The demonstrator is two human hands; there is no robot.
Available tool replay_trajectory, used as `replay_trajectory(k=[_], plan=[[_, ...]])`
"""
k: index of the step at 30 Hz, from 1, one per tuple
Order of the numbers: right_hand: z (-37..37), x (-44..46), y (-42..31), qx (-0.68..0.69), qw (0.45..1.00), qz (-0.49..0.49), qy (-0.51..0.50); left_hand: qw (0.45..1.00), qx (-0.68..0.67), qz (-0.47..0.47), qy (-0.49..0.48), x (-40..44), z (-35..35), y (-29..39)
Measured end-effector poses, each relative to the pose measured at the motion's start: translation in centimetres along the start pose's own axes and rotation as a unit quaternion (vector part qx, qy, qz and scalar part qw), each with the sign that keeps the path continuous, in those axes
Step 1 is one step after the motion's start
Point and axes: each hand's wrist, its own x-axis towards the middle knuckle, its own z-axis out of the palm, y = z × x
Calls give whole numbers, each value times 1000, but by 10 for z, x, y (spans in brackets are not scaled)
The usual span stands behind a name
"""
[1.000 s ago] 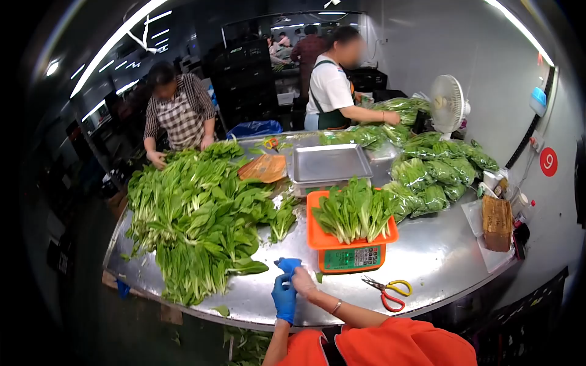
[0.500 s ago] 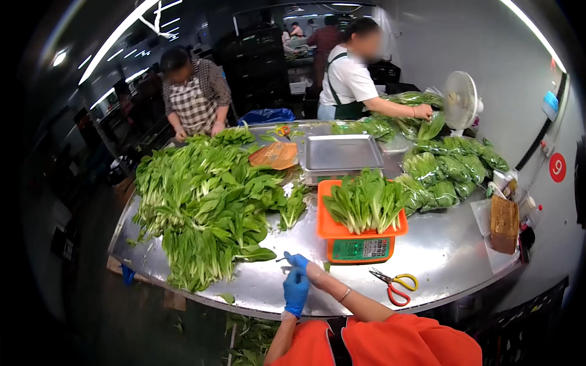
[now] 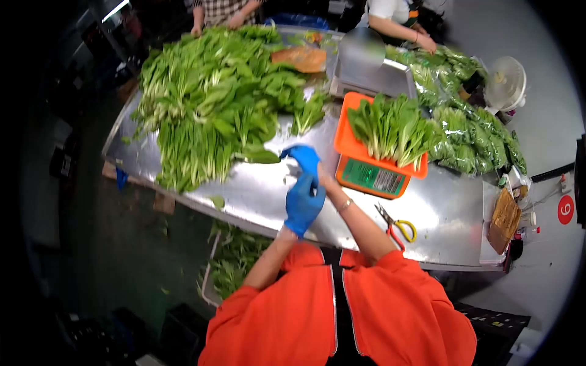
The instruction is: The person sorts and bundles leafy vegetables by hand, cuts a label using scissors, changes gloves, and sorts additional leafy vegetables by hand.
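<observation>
My left hand (image 3: 304,202), in a blue glove, is closed at the base of my right hand, its fingers pinching the blue glove there. My right hand (image 3: 305,160) is inside that second blue glove, pointing left over the table; bare skin shows from the wrist back. The shape of its fingers is blurred. Just beyond lies a heap of leafy greens (image 3: 213,104). To the right, an orange scale (image 3: 373,177) carries a bunch of greens (image 3: 390,131) in its orange tray. Scissors (image 3: 397,227) with red and yellow handles lie on the metal table (image 3: 448,216).
Bagged greens (image 3: 467,134) are piled at the right, near a white fan (image 3: 505,82). A metal tray (image 3: 390,76) stands behind the scale. Two co-workers' arms (image 3: 400,29) show at the far side. A crate of leaves (image 3: 235,262) sits below the table's front edge.
My view has tilted down, so the co-workers' upper bodies have left the frame. My left hand has moved up against my right hand, onto its glove.
</observation>
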Motion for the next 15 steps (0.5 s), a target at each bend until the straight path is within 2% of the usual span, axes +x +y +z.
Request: replay_trajectory(k=[1,2,3,4,5,6,8,12,14,15], plan=[[-6,12,-16,-277,950,-143,38,1000,16,3,-8,1,0,0],[-2,15,-13,-291,933,-197,76,1000,2,-10,-5,1,-1,4],[-4,21,-17,-202,974,-99,22,1000,-11,-19,0,2,-2,8],[-6,27,-17,-118,993,8,-12,1000,-8,-24,5,2,-2,11],[-8,33,-15,-82,994,59,-47,1000,-18,-24,5,1,-3,13],[-5,34,-15,-80,994,57,-52,999,-29,-23,5,1,-3,14],[1,37,-28,-196,975,99,24,999,-25,-21,7,-1,-2,13],[10,27,-57,-300,940,159,28,1000,-26,16,-2,-11,7,17],[11,26,-64,-281,940,183,58,997,-28,72,-16,-16,9,23],[12,25,-66,-260,939,210,86,997,-28,71,-16,-16,10,25]])
